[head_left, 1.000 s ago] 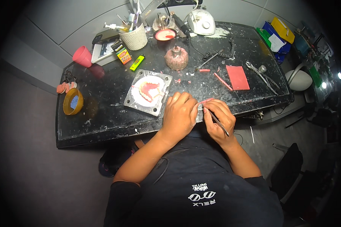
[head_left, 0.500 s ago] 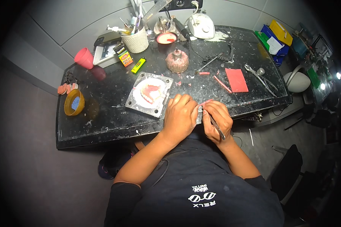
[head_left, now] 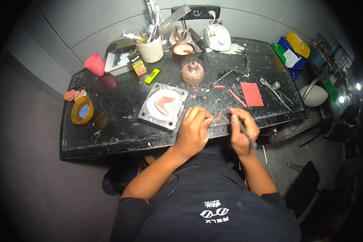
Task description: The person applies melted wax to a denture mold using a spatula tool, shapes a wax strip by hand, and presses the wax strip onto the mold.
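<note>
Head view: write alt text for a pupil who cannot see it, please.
The right hand holds a dark tool at a black bench, and a thin pink strip shows by the left hand. Left of the hands, a dental model sits in a metal frame.

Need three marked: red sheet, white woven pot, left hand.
Red sheet [head_left: 251, 94]: head view, middle of its flat face.
White woven pot [head_left: 151, 52]: head view, outer side wall.
Left hand [head_left: 192, 128]: head view, back of the hand.
</note>
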Motion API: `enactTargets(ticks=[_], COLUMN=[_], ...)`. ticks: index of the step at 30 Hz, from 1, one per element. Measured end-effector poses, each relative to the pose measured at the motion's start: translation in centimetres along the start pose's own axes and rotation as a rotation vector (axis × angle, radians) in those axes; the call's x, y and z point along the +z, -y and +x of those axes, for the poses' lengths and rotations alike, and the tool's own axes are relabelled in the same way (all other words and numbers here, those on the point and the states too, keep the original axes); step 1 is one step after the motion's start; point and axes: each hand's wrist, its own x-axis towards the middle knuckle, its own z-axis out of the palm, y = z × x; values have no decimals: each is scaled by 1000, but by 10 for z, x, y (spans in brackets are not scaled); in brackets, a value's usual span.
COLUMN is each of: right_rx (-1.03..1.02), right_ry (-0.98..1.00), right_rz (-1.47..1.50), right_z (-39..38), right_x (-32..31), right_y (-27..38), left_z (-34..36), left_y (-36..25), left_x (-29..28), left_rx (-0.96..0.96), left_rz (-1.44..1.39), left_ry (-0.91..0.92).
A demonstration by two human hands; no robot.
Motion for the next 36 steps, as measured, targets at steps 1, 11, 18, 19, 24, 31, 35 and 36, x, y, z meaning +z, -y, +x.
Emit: enactTargets(ticks=[1,11,18,19,24,31,35,36], right_rx=[81,420,228,147,-69,-222,-149,-147], right_ry=[-12,557,365,375,553,542,536,538], right_rz=[6,-714,-374,-171,276,298,349,349], right_z=[12,76,78,76,73,70,65,64], right_x=[-6,-49,-47,-43,-49,-30,-27,-25], right_y=[0,-13,13,27,97,105,105,104], left_z=[0,-5,-6,-7,-9,-10,-13,-13], left_y=[-4,-27,-35,-36,-36,-44,-43,-43], left_x=[-5,-40,-45,-45,-42,-42,-40,-40], left_rx=[-17,-89,-43,-52,-95,-176,-218,-217], left_rz=[-234,-1044,-1031,-1029,-1088,-1141,-1212,-1231], left_ry=[-30,-17,-48,-47,-4,55,44,52])
